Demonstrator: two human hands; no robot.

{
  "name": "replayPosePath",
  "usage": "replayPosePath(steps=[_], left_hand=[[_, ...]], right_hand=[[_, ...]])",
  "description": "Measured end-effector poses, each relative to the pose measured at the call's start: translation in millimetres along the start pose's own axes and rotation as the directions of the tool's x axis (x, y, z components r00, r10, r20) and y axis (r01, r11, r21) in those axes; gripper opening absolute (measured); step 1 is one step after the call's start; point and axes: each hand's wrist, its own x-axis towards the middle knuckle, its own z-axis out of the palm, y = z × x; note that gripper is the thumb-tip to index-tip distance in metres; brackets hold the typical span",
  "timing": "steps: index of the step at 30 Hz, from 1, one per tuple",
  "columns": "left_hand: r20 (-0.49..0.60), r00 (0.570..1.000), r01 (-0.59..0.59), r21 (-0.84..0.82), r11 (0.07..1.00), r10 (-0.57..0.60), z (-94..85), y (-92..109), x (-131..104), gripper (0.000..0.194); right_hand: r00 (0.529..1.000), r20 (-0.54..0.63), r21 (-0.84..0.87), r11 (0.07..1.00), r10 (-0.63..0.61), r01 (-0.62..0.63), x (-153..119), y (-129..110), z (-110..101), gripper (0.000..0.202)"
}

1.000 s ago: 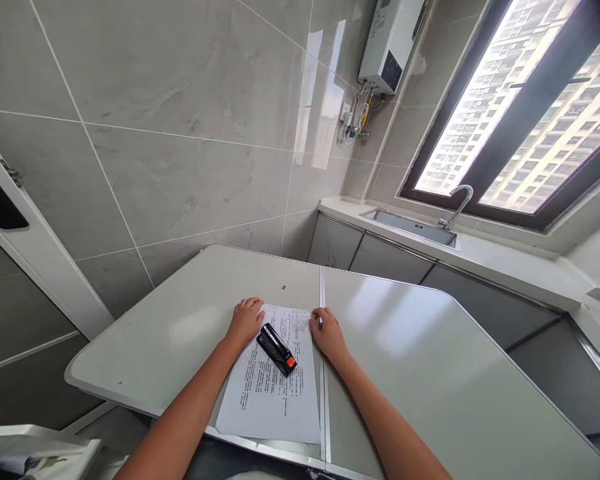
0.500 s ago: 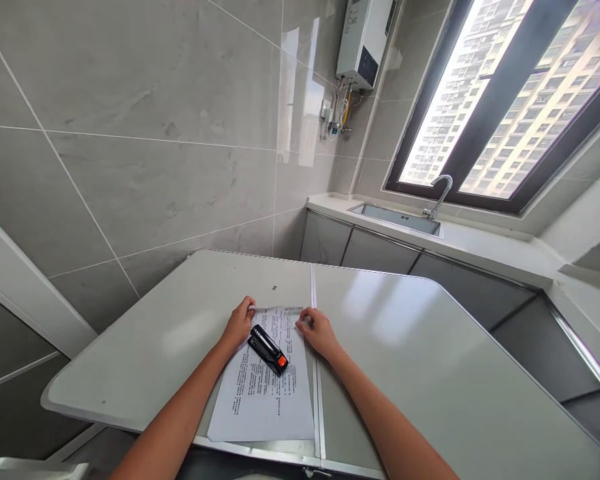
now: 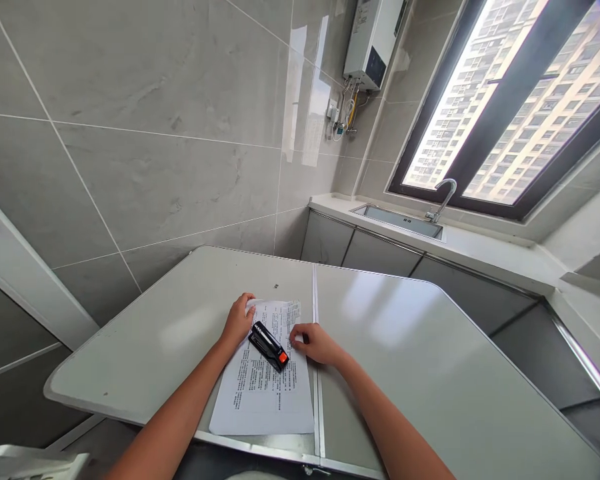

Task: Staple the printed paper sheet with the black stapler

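Printed paper (image 3: 260,410) lies near the table's front edge, long side toward me. A black stapler (image 3: 269,348) with an orange-red end rests slantwise on top of it. At the upper left corner of the paper, my left hand (image 3: 239,319) is closed, its thumb over the sheet and its fingers at the edge. My right hand (image 3: 317,343) is over the paper's right edge, just right of the stapler and apart from it. Its fingers are curled in toward the thumb with a dark gap inside; whether anything is between the fingertips is hidden.
The pale folding table (image 3: 405,373) has a metal seam (image 3: 316,300) running just right of the paper. Two tiny dark bits (image 3: 276,286) lie beyond the paper. Behind stands a counter with a sink (image 3: 400,221) and faucet (image 3: 445,197). A white chair part (image 3: 30,460) shows at lower left.
My right hand has left the paper's upper right corner and come nearer to me and leftward, toward the stapler. The paper's top now lies flatter. My left hand stays at its corner.
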Motion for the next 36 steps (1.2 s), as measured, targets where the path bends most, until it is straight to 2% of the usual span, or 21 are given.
replayPosePath(steps=[2, 5, 8, 10, 12, 16, 19, 22, 24, 27, 31, 34, 36], left_hand=[[-0.064, 0.998, -0.011, -0.009, 1.0, 0.011, 0.4, -1.1, -0.4, 0.026], [-0.1, 0.993, 0.066, 0.001, 0.998, -0.066, -0.8, -2.6, -0.5, 0.026], [-0.056, 0.995, 0.081, 0.056, 0.995, -0.078, -3.7, 0.1, -1.1, 0.015], [-0.004, 1.0, 0.022, 0.069, 0.997, -0.022, -5.6, 5.4, -2.4, 0.013], [0.094, 0.993, -0.08, 0.048, 0.996, 0.075, -6.1, 12.5, -4.6, 0.014], [0.297, 0.925, -0.25, 0.007, 0.968, 0.236, -2.1, 26.2, -11.8, 0.018], [0.382, 0.875, -0.303, -0.042, 0.952, 0.296, 0.7, 33.4, -18.1, 0.021], [0.491, 0.798, -0.358, -0.081, 0.93, 0.35, -0.7, 38.8, -23.7, 0.024], [0.552, 0.747, -0.4, -0.071, 0.914, 0.37, -3.3, 42.5, -26.4, 0.024], [0.601, 0.695, -0.463, -0.046, 0.885, 0.395, -7.0, 49.0, -28.9, 0.024], [0.626, 0.652, -0.515, -0.051, 0.856, 0.429, -9.0, 56.4, -30.3, 0.021], [0.621, 0.647, -0.527, -0.056, 0.848, 0.443, -5.8, 56.7, -31.9, 0.02], [0.615, 0.653, -0.531, -0.044, 0.846, 0.442, -0.9, 54.4, -33.5, 0.027]], right_hand=[[0.999, 0.037, 0.003, 1.0, 0.015, -0.015, -0.6, -2.5, -3.7, 0.01], [0.993, 0.086, 0.018, 0.997, 0.08, -0.081, -3.7, -2.1, -13.7, 0.011], [0.984, 0.133, 0.038, 0.991, 0.119, -0.125, -9.7, 0.7, -28.9, 0.014], [0.98, 0.14, 0.052, 0.988, 0.138, -0.147, -14.0, 3.3, -40.0, 0.014], [0.975, 0.142, 0.051, 0.983, 0.169, -0.177, -17.6, 7.0, -50.5, 0.014], [0.952, 0.187, 0.031, 0.967, 0.243, -0.253, -24.0, 18.0, -66.4, 0.015], [0.932, 0.222, 0.045, 0.951, 0.288, -0.305, -29.9, 26.9, -76.2, 0.016], [0.924, 0.225, 0.054, 0.942, 0.311, -0.33, -37.7, 34.2, -87.6, 0.015], [0.923, 0.227, 0.051, 0.943, 0.311, -0.33, -43.4, 38.7, -95.6, 0.014], [0.918, 0.22, 0.026, 0.939, 0.33, -0.343, -49.4, 45.3, -104.8, 0.014], [0.922, 0.132, -0.036, 0.931, 0.364, -0.362, -50.4, 48.0, -110.5, 0.014], [0.957, 0.012, -0.07, 0.955, 0.288, -0.287, -49.2, 39.2, -110.8, 0.022], [0.977, -0.009, -0.083, 0.973, 0.215, -0.215, -49.0, 29.1, -107.3, 0.033]])
